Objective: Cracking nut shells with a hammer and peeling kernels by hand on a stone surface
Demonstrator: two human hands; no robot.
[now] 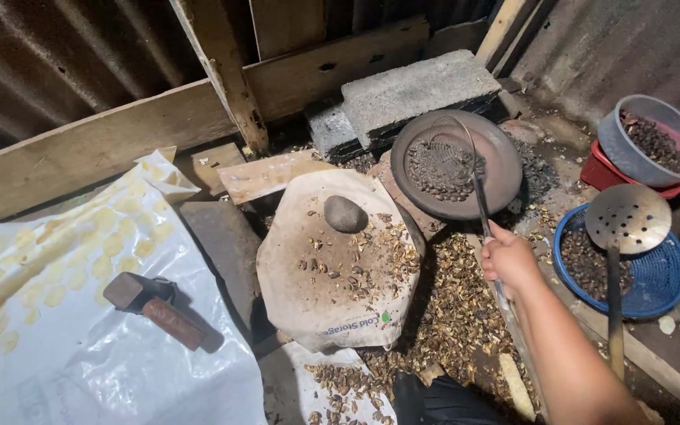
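Right hand [508, 258] clenched around thin metal handle of wire-mesh skimmer [444, 161], mesh basket resting in round dark metal pan [505, 169] among dark roasted kernels [434, 175]. Probably light but springy, long and top-heavy when loaded; best gripped low on handle, as now. Left hand out of view. Nearby: smooth grey stone [345, 213] on worn sack [336, 267], perforated ladle [627, 218] over blue basket [663, 279].

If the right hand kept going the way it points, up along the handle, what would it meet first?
Probably the round pan of dark nuts, where the wire scoop held by the right hand rests; depth is uncertain.
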